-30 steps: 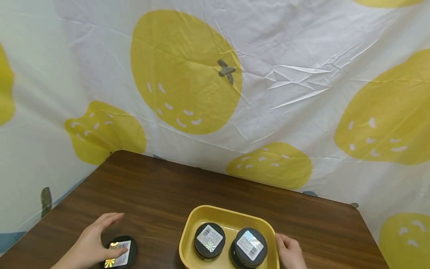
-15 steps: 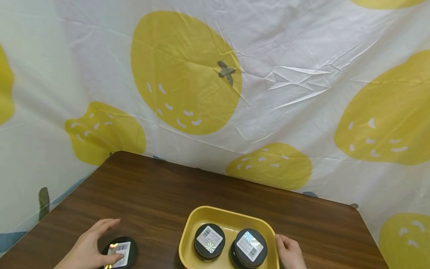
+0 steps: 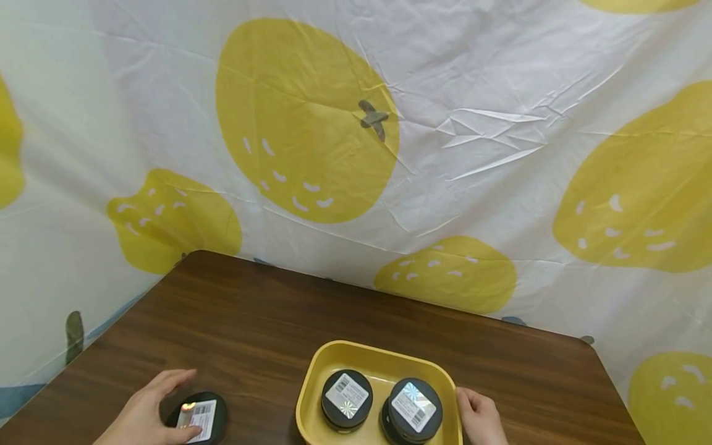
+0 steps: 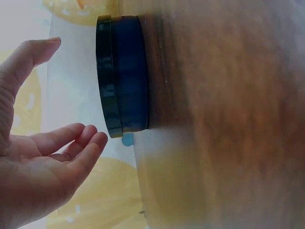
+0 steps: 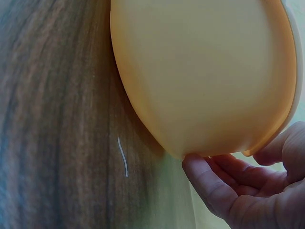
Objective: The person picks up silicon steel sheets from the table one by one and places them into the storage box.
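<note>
Over a round black jar (image 3: 203,414) with a silver label on its lid, my left hand (image 3: 139,415) hovers with thumb and fingers spread. The left wrist view shows a gap between this hand (image 4: 45,167) and the dark jar (image 4: 121,76), which sits on the table. A yellow tray (image 3: 384,350) contains two similar black-lidded jars, one on the left (image 3: 347,398) and one on the right (image 3: 413,409). My right hand (image 3: 481,417) pinches the tray's right side. Seen from the right wrist, fingertips press the tray wall (image 5: 205,81) and the thumb meets its rim.
The brown wooden table (image 3: 267,321) runs back to a hanging cloth (image 3: 456,185) printed with yellow lemons. Cloth also hangs along the left side. A thin white strip (image 5: 123,157) lies on the wood close to the tray.
My left hand has shifted slightly toward the front edge of the view, its thumb sliding down across the jar's label. The right hand, tray and jars stay in place.
</note>
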Motion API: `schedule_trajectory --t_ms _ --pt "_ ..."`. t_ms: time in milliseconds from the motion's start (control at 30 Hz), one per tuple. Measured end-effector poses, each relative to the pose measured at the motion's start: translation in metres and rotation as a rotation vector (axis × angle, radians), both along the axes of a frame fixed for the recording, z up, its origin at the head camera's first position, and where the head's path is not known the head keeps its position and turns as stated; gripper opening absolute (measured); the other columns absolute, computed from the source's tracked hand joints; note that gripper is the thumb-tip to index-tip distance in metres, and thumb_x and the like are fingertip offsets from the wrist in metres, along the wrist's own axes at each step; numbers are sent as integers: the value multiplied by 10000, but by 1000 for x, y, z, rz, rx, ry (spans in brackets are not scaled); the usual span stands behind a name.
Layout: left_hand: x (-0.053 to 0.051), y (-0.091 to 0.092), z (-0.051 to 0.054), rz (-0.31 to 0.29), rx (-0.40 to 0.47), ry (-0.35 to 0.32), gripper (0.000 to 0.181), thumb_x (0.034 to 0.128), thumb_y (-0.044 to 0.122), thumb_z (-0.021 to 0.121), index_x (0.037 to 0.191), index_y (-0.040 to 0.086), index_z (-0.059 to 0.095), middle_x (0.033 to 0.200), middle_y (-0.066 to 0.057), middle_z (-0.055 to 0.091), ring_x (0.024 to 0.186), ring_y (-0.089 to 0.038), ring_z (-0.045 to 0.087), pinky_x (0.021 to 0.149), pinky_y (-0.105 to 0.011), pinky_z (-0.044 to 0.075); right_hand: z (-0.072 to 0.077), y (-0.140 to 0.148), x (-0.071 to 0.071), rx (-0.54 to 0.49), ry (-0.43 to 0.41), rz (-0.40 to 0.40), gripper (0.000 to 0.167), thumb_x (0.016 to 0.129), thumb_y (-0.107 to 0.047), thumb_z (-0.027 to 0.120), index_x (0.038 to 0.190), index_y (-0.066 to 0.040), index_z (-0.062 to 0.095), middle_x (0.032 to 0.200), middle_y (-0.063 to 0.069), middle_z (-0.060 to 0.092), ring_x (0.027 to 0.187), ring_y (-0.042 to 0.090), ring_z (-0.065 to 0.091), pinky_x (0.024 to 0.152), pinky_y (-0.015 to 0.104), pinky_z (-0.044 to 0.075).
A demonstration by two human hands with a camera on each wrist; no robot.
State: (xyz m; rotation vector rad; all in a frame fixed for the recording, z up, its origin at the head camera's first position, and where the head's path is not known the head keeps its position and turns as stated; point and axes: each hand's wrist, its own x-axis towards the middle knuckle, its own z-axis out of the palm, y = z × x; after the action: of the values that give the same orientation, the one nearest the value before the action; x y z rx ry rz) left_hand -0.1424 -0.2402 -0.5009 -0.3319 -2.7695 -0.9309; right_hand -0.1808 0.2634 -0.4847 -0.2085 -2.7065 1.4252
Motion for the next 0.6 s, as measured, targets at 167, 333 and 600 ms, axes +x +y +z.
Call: schedule_trajectory --t_ms 167,333,600 --pt "-1 -3 -9 -13 -48 114 774 471 271 918 1111 -39 612 1077 -115 593 898 -109 562 690 -264 487 0 0 0 2 8 7 310 959 -122 462 953 112 666 757 101 665 685 112 558 648 224 461" --pt "-3 -6 -10 -68 -95 11 769 541 307 895 1137 -68 586 1093 -121 578 927 -118 547 701 -281 481 0 -1 0 4 13 11 312 958 -121 462 967 115 665 775 112 671 706 120 566 662 229 466" --pt "-6 -10 -15 -195 -125 26 761 604 341 871 1122 -124 563 1071 -151 558 899 -124 543 670 -273 480 1 0 0 -12 7 12 311 960 -126 460 953 106 668 785 108 670 718 112 559 671 231 458"
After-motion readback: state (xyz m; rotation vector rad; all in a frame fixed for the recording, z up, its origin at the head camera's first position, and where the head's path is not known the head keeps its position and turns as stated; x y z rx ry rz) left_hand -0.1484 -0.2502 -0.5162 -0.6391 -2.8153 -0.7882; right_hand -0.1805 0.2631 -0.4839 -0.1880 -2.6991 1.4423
